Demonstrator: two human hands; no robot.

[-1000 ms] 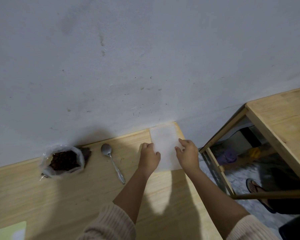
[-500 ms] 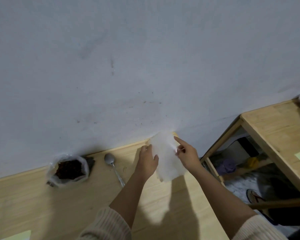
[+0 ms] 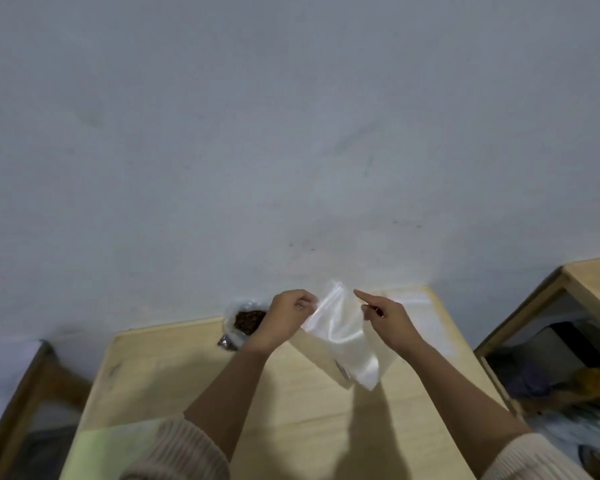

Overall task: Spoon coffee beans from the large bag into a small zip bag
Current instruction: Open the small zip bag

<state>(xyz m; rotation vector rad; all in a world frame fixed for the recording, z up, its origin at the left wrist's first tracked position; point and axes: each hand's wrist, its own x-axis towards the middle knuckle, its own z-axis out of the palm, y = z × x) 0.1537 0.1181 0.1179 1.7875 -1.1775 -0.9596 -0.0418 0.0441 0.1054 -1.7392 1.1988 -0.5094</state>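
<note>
Both hands have the small zip bag (image 3: 343,336) up off the wooden surface (image 3: 291,396), hanging tilted with its mouth end toward the wall. The left hand (image 3: 290,313) pinches the top left corner, fingers curled in. The right hand (image 3: 387,315) grips the right edge with its index finger sticking straight out. The large bag (image 3: 238,308) sits open just left of the left hand, at the wall edge, with coffee beans (image 3: 248,318) showing inside. It's pretty blurry though.
</note>
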